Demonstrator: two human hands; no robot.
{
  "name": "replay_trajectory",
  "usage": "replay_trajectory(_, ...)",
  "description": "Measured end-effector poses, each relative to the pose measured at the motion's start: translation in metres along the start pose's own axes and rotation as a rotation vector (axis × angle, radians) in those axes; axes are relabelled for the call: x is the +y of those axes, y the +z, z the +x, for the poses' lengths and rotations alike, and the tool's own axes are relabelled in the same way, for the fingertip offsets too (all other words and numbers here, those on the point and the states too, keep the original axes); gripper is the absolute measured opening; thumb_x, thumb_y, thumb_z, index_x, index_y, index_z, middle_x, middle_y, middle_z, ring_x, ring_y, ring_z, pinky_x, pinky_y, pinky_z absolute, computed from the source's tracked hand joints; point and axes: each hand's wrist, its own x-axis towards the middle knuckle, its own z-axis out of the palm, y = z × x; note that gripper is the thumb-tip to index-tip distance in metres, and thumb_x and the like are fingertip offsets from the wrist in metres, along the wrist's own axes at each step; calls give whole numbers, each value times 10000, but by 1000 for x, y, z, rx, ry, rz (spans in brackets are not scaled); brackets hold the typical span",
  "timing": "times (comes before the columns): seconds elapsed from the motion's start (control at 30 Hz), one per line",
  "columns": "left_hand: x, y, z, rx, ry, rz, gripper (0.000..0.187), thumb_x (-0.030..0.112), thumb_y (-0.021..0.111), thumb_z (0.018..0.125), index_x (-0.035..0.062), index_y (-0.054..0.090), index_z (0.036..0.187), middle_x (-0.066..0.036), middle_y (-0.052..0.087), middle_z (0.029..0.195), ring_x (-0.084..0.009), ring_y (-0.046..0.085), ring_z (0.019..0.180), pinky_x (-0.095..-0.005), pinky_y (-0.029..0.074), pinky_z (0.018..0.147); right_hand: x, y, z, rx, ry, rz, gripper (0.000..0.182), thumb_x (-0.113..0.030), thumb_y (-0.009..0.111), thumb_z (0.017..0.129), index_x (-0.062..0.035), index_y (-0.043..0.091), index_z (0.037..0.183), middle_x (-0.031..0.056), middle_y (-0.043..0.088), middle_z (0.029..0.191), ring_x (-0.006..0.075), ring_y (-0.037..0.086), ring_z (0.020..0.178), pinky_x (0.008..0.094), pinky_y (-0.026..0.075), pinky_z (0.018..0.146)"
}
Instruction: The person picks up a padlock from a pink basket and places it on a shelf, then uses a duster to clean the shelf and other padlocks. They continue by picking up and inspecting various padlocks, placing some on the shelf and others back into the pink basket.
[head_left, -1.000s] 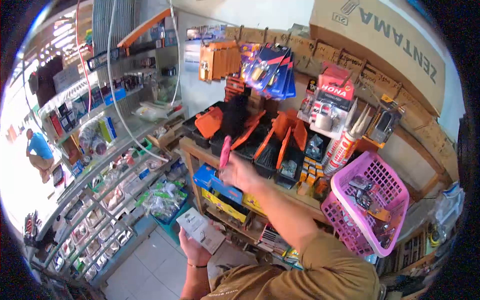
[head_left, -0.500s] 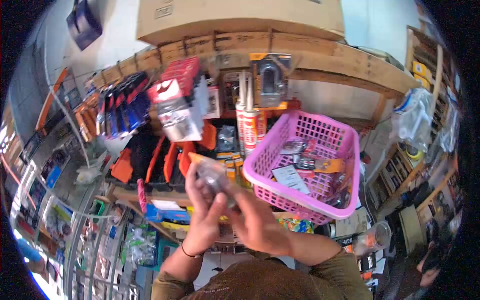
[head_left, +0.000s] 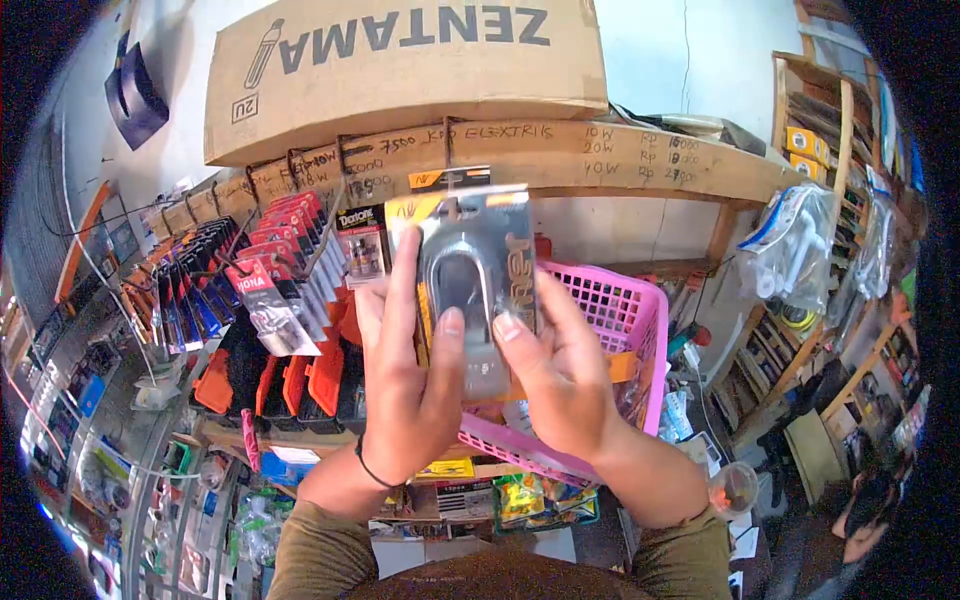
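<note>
A padlock in a clear blister pack is held upright in front of me, its U-shaped shackle at the top and its yellow and dark card facing me. My left hand grips the left side, with the thumb on the front and a finger along the edge. On the other side my right hand holds the lower right part, thumb also on the front. Behind it, the top of another card shows at the wooden beam. The pink basket with packaged goods stands partly hidden behind my right hand.
Above the wooden beam sits a large cardboard box. Red-carded packs and blue-handled tools hang on hooks at the left, over orange and black bins. A plastic cup stands at lower right.
Both hands have risen from low over the shelf, bringing the packaged padlock up and turning its front into view. My head view has shifted, showing more of the cardboard box.
</note>
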Motion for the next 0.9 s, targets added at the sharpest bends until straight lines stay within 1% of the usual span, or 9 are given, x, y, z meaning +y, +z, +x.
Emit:
replay_trajectory(0.13, -9, 9, -14, -51, -138, 66, 553, -18, 457, 762, -86, 254, 1272, -168, 410, 955, -251, 393, 872, -328, 317, 823, 27, -14, -1, -31, 12, -118, 343, -160, 448, 860, 27, 400, 1143, 145, 515, 1047, 176, 492, 966, 290, 372, 851)
replay_trajectory(0.3, -54, 35, 0, 8, -82, 164, 575, 15, 454, 785, 13, 238, 1317, -171, 407, 939, -275, 394, 876, -338, 320, 837, 64, -32, 33, -27, 112, -362, 444, -273, 447, 864, 82, 382, 1123, 272, 542, 930, 385, 537, 892, 376, 414, 778)
replay_trajectory(0.43, -96, 63, 21, 59, -4, 263, 607, -6, 469, 781, 62, 227, 1334, -181, 397, 898, -294, 394, 853, -351, 342, 793, 86, -39, 78, 39, 73, -732, 332, -230, 449, 843, 98, 445, 892, 321, 532, 834, 464, 514, 817, 483, 401, 738)
replay_trajectory(0.6, -114, 76, 30, 88, -21, 306, 617, -9, 479, 777, 84, 237, 1337, -196, 409, 879, -284, 369, 814, -363, 345, 753, 82, -35, 94, 96, 73, -918, 383, -257, 469, 821, 126, 471, 812, 325, 536, 748, 451, 541, 761, 483, 430, 685)
replay_trajectory(0.67, -109, 77, 28, 108, -57, 395, 585, -6, 503, 765, 62, 297, 1308, -206, 439, 896, -293, 378, 867, -359, 330, 800, 74, -41, 91, -20, 198, -996, 426, -295, 443, 836, 120, 483, 920, 334, 535, 839, 459, 520, 846, 477, 405, 767)
replay_trajectory(0.73, -104, 73, 21, 108, -45, 491, 530, 43, 498, 795, 44, 309, 1290, -191, 425, 990, -305, 387, 961, -355, 307, 869, 78, -57, 78, 6, 99, -1014, 411, -289, 466, 828, 113, 503, 906, 306, 549, 833, 439, 528, 842, 456, 412, 772)
replay_trajectory(0.8, -93, 73, 5, 219, -127, 424, 515, 74, 527, 796, 30, 331, 1271, -188, 409, 1038, -300, 373, 985, -357, 280, 895, 63, -77, 54, -64, -95, -1090, 384, -277, 499, 814, 97, 521, 895, 258, 565, 812, 410, 534, 835, 423, 421, 771)
replay_trajectory(0.83, -77, 73, -6, 199, -66, 455, 484, 33, 529, 784, 32, 352, 1234, -213, 332, 1073, -312, 371, 972, -360, 309, 867, 54, -90, 44, -164, -5, -1088, 354, -259, 520, 802, 74, 533, 923, 222, 568, 846, 379, 533, 852, 394, 422, 778)
replay_trajectory(0.9, -64, 79, -25, 37, 20, 342, 329, 28, 537, 762, 16, 485, 1086, -164, 453, 974, -302, 427, 920, -367, 339, 836, 44, -124, 19, -320, 76, -1095, 344, -257, 523, 799, 59, 538, 934, 218, 567, 861, 368, 538, 849, 394, 423, 773)
